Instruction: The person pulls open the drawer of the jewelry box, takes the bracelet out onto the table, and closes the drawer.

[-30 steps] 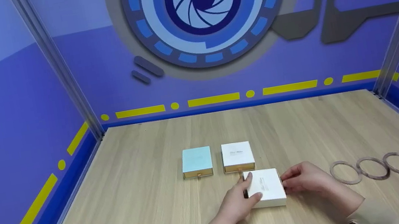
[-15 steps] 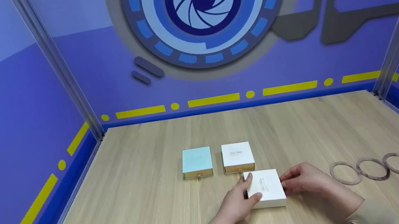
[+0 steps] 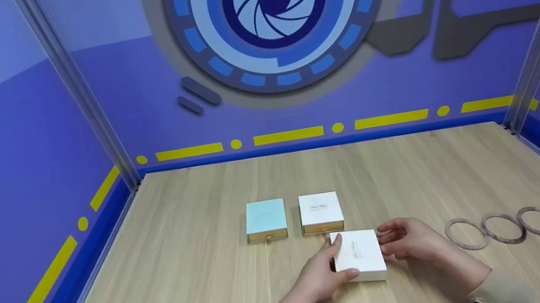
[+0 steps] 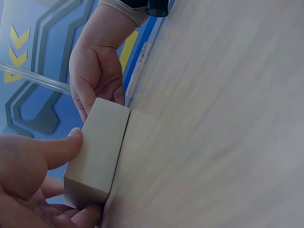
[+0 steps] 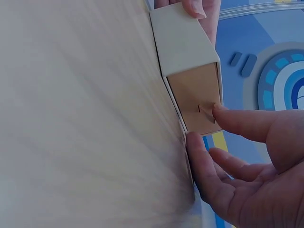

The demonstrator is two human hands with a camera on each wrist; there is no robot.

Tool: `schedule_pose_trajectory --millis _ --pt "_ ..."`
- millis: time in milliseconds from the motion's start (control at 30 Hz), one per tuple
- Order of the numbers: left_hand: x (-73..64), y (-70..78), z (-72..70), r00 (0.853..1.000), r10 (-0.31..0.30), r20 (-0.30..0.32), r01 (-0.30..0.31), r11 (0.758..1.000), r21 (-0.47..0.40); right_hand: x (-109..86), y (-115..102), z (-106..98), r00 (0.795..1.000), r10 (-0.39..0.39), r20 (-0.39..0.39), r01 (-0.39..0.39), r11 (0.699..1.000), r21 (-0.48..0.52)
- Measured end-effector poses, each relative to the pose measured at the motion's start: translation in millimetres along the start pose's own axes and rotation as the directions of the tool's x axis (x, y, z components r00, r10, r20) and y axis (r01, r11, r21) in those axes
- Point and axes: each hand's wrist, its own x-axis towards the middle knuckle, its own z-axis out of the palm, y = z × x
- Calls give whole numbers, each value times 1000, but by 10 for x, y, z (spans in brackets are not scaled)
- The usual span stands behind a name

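My left hand grips a white drawer box with small printed lettering on top. Its thumb lies along the near side, and other fingers reach round the end in the left wrist view. At the opposite end, my right hand has its thumb at a small ribbon pull tab on the tan drawer front. The fingers of that hand are spread apart, one right at the box's lower corner in the right wrist view. The drawer looks pushed in, level with the sleeve.
Farther back on the wooden table stand a light-blue drawer box and another white drawer box, tan fronts facing me. Three bangle-like rings, the left ring, middle ring and right ring, lie at the right.
The right fingers have loosened and spread slightly at the drawer end. The left thumb has shifted a little along the box's near edge. The other boxes and rings stay put.
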Motion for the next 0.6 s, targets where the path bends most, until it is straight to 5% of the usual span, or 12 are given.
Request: schedule_pose_trajectory --millis 200,600 --pt "5 2 5 1000 -6 -6 6 1000 -12 29 28 0 990 -135 32 135 991 -21" --pt "11 8 15 1000 -17 -20 16 999 -36 23 39 24 993 -116 -9 115 992 -42"
